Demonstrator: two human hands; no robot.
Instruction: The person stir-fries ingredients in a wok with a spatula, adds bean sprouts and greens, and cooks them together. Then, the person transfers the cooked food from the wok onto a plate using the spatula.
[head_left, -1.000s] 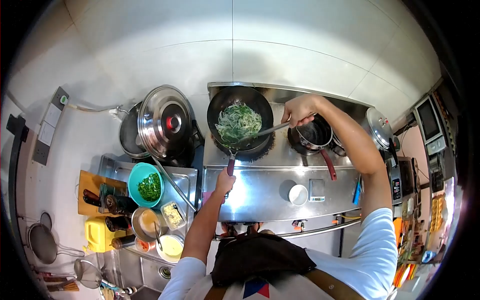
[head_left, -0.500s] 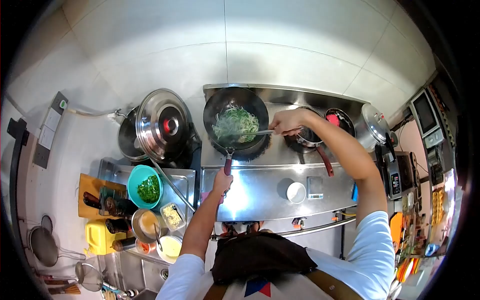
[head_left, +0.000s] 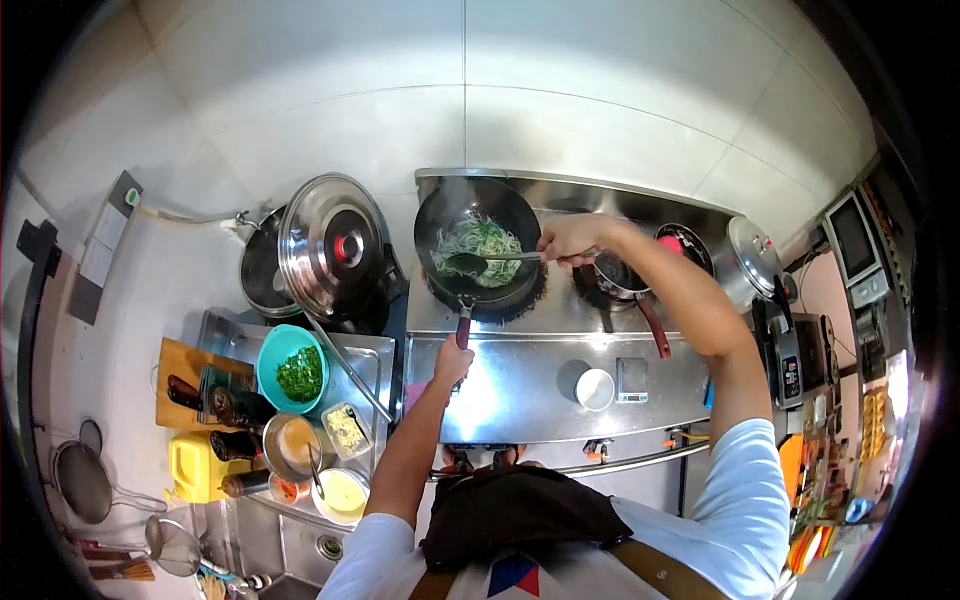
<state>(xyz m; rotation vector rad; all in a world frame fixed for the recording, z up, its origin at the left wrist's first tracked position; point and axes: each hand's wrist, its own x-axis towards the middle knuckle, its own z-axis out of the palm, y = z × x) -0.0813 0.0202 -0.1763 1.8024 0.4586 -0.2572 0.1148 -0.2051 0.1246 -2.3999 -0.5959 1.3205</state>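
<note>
A dark wok (head_left: pixel 436 212) sits on the stove, holding pale noodle-like strands mixed with green shreds (head_left: pixel 492 243). Steam rises from it. My left hand (head_left: pixel 453 364) is wrapped round the wok's reddish-brown handle. From the right, my right hand (head_left: pixel 574 239) grips a ladle (head_left: pixel 466 263) by its metal handle. The ladle's dark round head lies in the wok, at the left side of the food. Just right of my right hand, partly covered by my forearm, stands a smaller pan (head_left: pixel 620 275) with a red-brown handle.
A large shiny lid (head_left: pixel 330 240) leans at the left. Below it are a turquoise bowl (head_left: pixel 268 375) of chopped greens, a metal pot (head_left: pixel 280 455) and a yellow jug (head_left: pixel 195 468). A white cup (head_left: pixel 594 390) and a small scale (head_left: pixel 631 380) occupy the steel counter. A pressure cooker (head_left: pixel 748 250) stands right.
The ladle's head has come into clearer view at the left of the food, which has shifted in the wok. Both hands keep their grips. The whole view has shifted slightly.
</note>
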